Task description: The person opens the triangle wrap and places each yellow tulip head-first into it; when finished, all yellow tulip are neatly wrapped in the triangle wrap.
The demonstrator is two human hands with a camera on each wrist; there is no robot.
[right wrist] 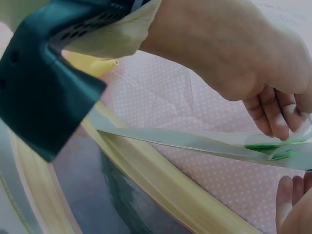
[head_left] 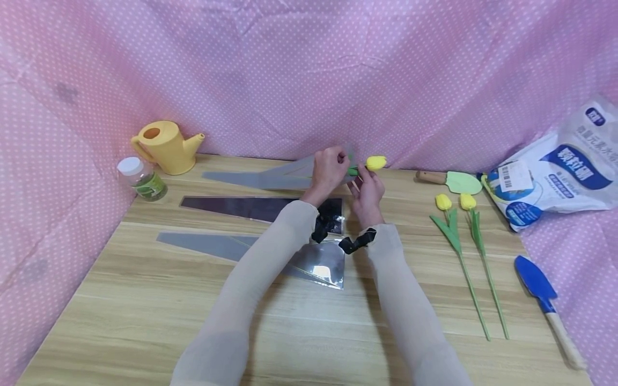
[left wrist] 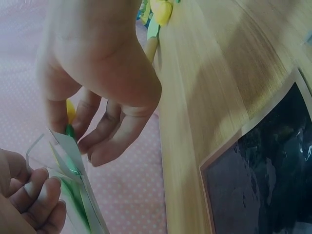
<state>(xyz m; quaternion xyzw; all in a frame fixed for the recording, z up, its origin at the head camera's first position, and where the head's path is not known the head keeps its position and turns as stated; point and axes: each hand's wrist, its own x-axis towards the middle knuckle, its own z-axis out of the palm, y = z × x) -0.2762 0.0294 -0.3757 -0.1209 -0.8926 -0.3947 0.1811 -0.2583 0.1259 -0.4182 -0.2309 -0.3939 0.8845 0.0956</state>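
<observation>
A yellow artificial tulip (head_left: 376,162) lies with its green leaves and stem inside a clear-and-grey flower sleeve (head_left: 270,178), its bloom sticking out past the wide end. My left hand (head_left: 328,169) pinches the film edge near that mouth, its other fingers curled. My right hand (head_left: 369,193) holds the tulip just below the bloom, at the mouth of the sleeve. The left wrist view shows the green leaves (left wrist: 73,161) through the film, while the bloom is mostly hidden behind the right fingers. The sleeve is raised at its wide end.
A dark sleeve (head_left: 232,208) and another grey sleeve (head_left: 203,244) lie nearer me. Two yellow tulips (head_left: 454,236) rest to the right, with a green trowel (head_left: 463,182), blue trowel (head_left: 536,279) and white bag (head_left: 555,166). A yellow watering can (head_left: 169,150) and jar (head_left: 145,182) stand left.
</observation>
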